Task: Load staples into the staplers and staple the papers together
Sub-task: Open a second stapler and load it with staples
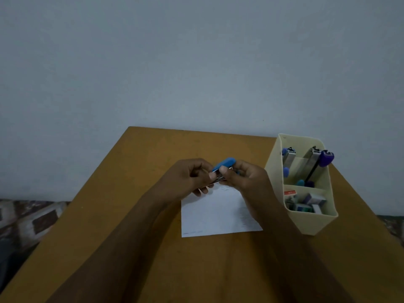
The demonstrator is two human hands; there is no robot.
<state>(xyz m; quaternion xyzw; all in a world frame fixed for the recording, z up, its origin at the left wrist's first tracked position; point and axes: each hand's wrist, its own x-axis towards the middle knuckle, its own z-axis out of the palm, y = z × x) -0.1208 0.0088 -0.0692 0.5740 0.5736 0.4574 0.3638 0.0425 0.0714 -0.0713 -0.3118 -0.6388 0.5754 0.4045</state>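
I have the small blue plastic stapler (225, 164) held up in both hands, just above the far edge of the white sheet of paper (218, 215), not touching it. My left hand (190, 178) pinches the bright metal part from its side, fingers curled and thumb on the rail; my right hand (247, 180) grips the other end, thumb pressing near the hinge of the blue cap. The cap looks tilted up off the metal, so I judge this to be the loading step. Whether a strip of staples already sits in the channel is too blurred to tell.

The paper lies flat on the ochre-brown wooden table (153, 160), partly under my right wrist. To its right stands the cream plastic desk organiser (312, 225). Its far compartment holds the other blue and purple staplers (314, 159) standing on end, and its near compartment holds the small cardboard staple boxes (310, 202).

If the channel is empty, the next move calls for freeing my right hand to fetch a strip from a box. If loaded, the cap must close fully before I bring the jaw over the paper's corner.
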